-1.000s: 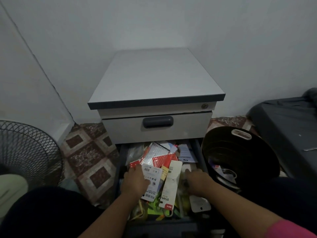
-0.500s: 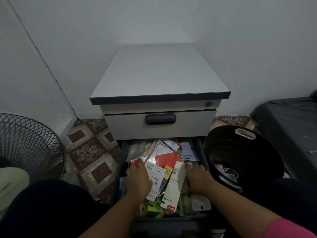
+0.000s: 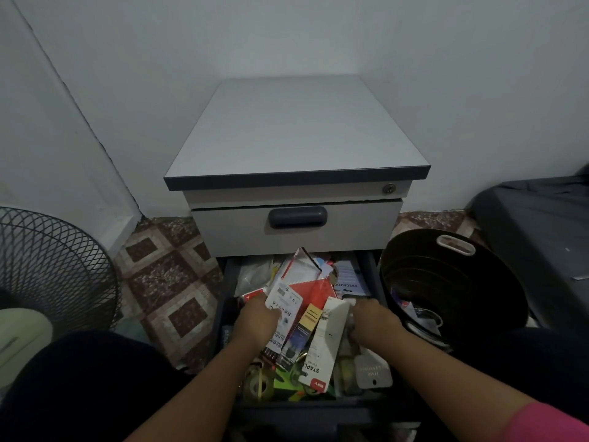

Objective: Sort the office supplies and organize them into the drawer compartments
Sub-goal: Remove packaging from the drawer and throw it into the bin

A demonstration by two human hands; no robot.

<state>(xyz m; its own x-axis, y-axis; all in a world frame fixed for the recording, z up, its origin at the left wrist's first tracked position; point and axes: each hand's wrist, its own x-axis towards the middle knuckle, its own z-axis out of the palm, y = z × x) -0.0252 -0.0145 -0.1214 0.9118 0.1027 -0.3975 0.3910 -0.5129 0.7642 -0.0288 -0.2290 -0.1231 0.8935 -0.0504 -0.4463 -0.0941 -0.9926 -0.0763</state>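
Two hands reach into one open drawer (image 3: 230,317) beneath a cabinet (image 3: 296,145) whose upper drawer is shut. The left hand (image 3: 258,320) grips a white card pack (image 3: 284,303), its long axis running away from the person and tilted right. One staple pack (image 3: 322,346) lies lengthwise in the heap, its red end nearest the person. The right hand (image 3: 374,320) is palm down among the clutter, fingers curled; what it holds, if anything, I cannot tell. One black tub (image 3: 452,282) stands just right.
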